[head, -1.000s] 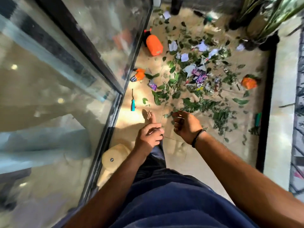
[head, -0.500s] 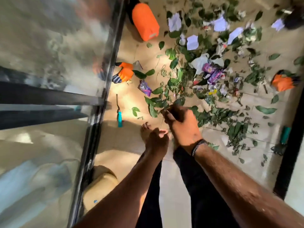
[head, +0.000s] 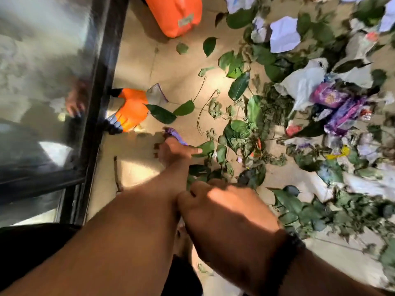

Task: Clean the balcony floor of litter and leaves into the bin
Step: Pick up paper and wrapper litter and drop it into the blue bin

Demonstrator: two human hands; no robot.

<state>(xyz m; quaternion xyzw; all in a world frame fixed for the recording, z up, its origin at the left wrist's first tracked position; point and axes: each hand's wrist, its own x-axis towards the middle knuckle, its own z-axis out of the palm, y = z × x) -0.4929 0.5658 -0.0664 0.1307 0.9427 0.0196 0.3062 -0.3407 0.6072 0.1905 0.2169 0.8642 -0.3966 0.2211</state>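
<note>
Green leaves [head: 239,86] and litter cover the tan balcony floor [head: 171,67], thickest on the right. My left hand [head: 173,151] reaches forward and low, its fingers curled on a small purple wrapper [head: 174,133] and its thumb lying over a leaf [head: 206,147]. My right hand [head: 226,212] is close to the camera with its back up and a black band on the wrist. Its fingers curl down into dark leaves [head: 201,170], and the fingertips are hidden. No bin is in view.
A black door frame [head: 100,99] with glass runs along the left. An orange container [head: 175,16] and an orange glove [head: 132,107] lie near it. White paper [head: 284,35], a white plastic bag [head: 303,82] and purple wrappers [head: 339,107] lie among leaves at right.
The view has dropped much closer to the floor. My left hand has moved forward from beside the right hand to the purple wrapper. My right hand stays at the near leaves.
</note>
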